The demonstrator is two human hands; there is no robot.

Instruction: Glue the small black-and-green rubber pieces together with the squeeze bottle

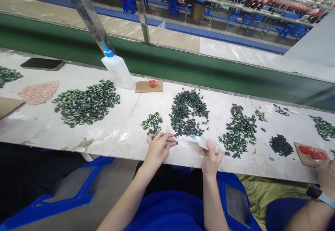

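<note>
My left hand (160,148) is at the near edge of the worktop, thumb and finger pinched on a small black-and-green piece (176,143). In my right hand (210,161) is a small white squeeze bottle (203,141), tilted so its blue nozzle points left toward that piece, a short gap apart. Just beyond my hands lies a pile of small dark green pieces (180,110). A smaller heap of black-and-green pieces (152,122) sits beside my left fingers. Right of the bottle spreads another black-and-green pile (239,129).
A large white bottle with a blue nozzle (119,71) stands at the back left, beside cardboard (142,87) bearing a red cup (152,83). A big black-and-green pile (86,103), pink pieces (39,93) and a phone (42,64) lie left. A co-worker's hand (326,177) is far right.
</note>
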